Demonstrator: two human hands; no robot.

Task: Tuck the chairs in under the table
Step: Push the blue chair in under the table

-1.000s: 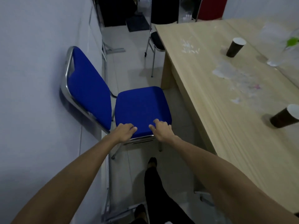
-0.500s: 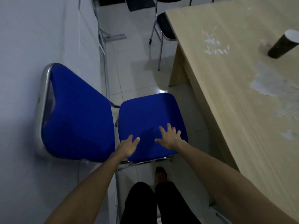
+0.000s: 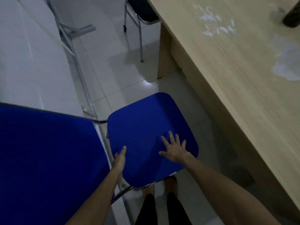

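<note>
A blue padded chair with a chrome frame stands between the wall and the table. Its seat [image 3: 146,127] is in the middle of the view and its backrest [image 3: 48,159] fills the lower left. The light wooden table [image 3: 235,95] runs along the right, its edge a short gap from the seat. My left hand [image 3: 120,158] hovers edge-on over the seat's left rim beside the backrest, fingers straight. My right hand [image 3: 174,147] is spread flat over the seat's near right part. Neither hand grips anything.
A black chair [image 3: 142,12] with chrome legs stands at the table's far end. A metal frame [image 3: 73,51] leans along the white wall at left. A dark paper cup [image 3: 292,18] stands on the table at top right. My legs and shoes [image 3: 170,184] are below the seat.
Both hands let go of the seat's front edge, opened, and moved forward over the seat. My view came closer and tilted down, so the backrest now fills the lower left.
</note>
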